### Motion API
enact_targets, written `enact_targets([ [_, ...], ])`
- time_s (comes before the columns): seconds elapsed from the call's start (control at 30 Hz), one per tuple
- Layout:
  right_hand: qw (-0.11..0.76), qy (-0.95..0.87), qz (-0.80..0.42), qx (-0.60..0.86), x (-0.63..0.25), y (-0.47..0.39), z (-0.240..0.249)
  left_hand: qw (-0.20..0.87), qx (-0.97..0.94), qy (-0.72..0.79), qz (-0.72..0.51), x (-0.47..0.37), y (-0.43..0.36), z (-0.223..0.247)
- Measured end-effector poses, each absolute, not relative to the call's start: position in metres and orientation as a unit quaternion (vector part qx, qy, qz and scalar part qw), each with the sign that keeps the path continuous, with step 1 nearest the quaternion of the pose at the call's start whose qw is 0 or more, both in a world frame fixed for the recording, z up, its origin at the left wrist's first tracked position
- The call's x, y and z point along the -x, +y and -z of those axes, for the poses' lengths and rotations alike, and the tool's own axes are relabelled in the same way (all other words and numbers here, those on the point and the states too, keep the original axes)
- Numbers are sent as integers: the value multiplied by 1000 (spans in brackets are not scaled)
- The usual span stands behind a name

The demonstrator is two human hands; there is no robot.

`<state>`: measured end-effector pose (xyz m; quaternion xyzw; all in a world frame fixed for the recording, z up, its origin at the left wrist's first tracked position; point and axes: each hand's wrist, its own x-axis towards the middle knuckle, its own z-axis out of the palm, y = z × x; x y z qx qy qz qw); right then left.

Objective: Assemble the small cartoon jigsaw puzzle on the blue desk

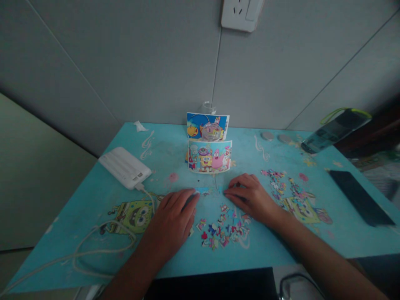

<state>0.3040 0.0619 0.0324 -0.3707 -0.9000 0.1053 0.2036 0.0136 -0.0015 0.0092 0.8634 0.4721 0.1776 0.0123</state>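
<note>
Head camera shows me a pale-blue puzzle strip (206, 191), thin and narrow, lying flat on a turquoise, cartoon-printed table cover (168, 148) near its middle. It sits between the person's two hands: the left hand (175, 218) has its fingertips at the strip's left end, thumb and index slightly apart; the right hand (250, 196) has thumb and index almost together at the other end. I cannot tell whether either hand pinches it. Nearer the person, loose puzzle pieces (223, 233), knobbly and many-coloured, lie in a heap; a second scatter (276, 183) lies beyond the right wrist. Past the strip stands a glossy picture card (210, 157); a clear cup (208, 108) behind it is partly hidden. Blue on blue, I can barely make out the strip's seams, and both forearms run out of frame.
</note>
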Motion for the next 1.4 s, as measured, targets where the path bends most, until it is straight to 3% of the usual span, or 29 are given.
enact_targets([
  [1.0, 150, -912, -61, 377, -294, 62, -38, 10, -863, 472, -180, -14, -2, -11],
  [1.4, 206, -892, -106, 388, -299, 63, -29, 10, -864, 472, -176, -14, -1, -12],
])
